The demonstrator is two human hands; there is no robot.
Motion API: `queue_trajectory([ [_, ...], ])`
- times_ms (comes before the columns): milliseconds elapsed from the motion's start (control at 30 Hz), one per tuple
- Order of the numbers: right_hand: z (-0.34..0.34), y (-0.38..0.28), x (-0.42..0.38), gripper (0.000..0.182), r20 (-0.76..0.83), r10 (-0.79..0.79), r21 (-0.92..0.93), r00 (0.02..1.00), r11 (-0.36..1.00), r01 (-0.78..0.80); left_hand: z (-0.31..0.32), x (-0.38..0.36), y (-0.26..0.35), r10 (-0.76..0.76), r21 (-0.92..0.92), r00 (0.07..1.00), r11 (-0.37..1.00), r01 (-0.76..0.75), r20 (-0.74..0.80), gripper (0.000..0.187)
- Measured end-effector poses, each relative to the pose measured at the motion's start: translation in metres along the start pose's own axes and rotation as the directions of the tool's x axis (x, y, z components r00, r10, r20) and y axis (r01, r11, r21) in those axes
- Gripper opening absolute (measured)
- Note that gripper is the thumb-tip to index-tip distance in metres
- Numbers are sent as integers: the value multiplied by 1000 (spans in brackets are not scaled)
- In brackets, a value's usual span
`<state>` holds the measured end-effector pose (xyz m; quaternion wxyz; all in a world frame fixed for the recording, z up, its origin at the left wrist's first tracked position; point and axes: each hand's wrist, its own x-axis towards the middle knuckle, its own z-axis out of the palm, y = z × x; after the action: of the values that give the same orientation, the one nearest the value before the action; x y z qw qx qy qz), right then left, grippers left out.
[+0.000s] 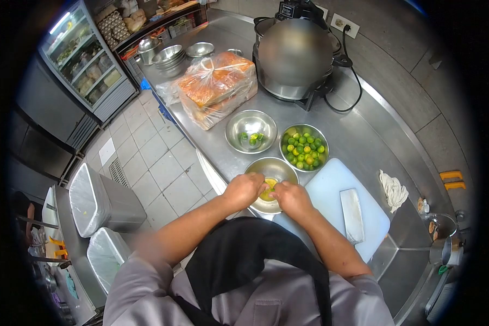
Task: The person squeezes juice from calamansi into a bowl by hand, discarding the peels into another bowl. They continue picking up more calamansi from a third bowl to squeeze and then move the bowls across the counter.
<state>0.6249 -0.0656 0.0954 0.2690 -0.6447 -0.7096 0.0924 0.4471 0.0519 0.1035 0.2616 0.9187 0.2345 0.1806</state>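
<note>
- Here both hands meet over the near steel bowl (271, 173), which stands on the table (364, 141) at the front edge, directly ahead of the person
- The left hand (244, 190) is curled tight, its grip pinched onto a small green lime half (268, 190) held above the bowl's middle
- The right hand (291, 197) is likewise curled, fingertips closed on the same lime half from the 3 o'clock side; the two hands nearly touch
- How much of the fruit each grip covers I cannot tell, as the fingers hide most of it
- At 12 o'clock from the near bowl sits a second bowl (251, 130) with a few green pieces in it
- At 1 o'clock sits a third bowl (304, 148) filled with whole limes
- At 3 o'clock lies a white cutting board (331, 187), just beside the near bowl, with a cleaver (352, 214) flat on it
- Further off at 12 o'clock stands a bagged loaf of bread (216, 89), and at 1 o'clock a large steel pot (294, 57)
- A crumpled cloth (392, 190) lies at 3 o'clock, beyond the board
</note>
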Motion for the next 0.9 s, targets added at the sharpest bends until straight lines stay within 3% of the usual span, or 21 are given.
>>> queue_trajectory([
  [133,-1,2,10,26,-6,-52,-128,999,990,51,2,3,-4,52,125,998,991,-48,-32,24],
  [300,11,7,9,25,-46,-138,-190,989,974,127,11,-5,-6,83,103,995,992,-78,-47,23],
  [467,21,13,9,12,-58,-124,-126,991,985,116,13,-11,-2,32,57,999,998,-29,-41,11],
  [633,7,7,8,16,-12,3,-98,1000,995,-4,11,-5,2,-9,-21,998,1000,8,-62,7],
  [700,0,3,20,20,-4,51,-58,999,997,-51,0,8,-2,107,-106,979,986,-126,-173,9],
  [733,-4,6,36,21,-65,33,-16,997,999,-34,-11,19,-11,55,-32,987,998,-60,-148,16],
  [833,-35,10,90,29,-207,56,169,977,985,-20,-50,74,-39,-2,9,966,1000,4,-259,26],
  [900,-49,44,105,30,-214,84,68,973,995,-71,-64,91,-37,-42,71,960,995,65,-278,28],
])
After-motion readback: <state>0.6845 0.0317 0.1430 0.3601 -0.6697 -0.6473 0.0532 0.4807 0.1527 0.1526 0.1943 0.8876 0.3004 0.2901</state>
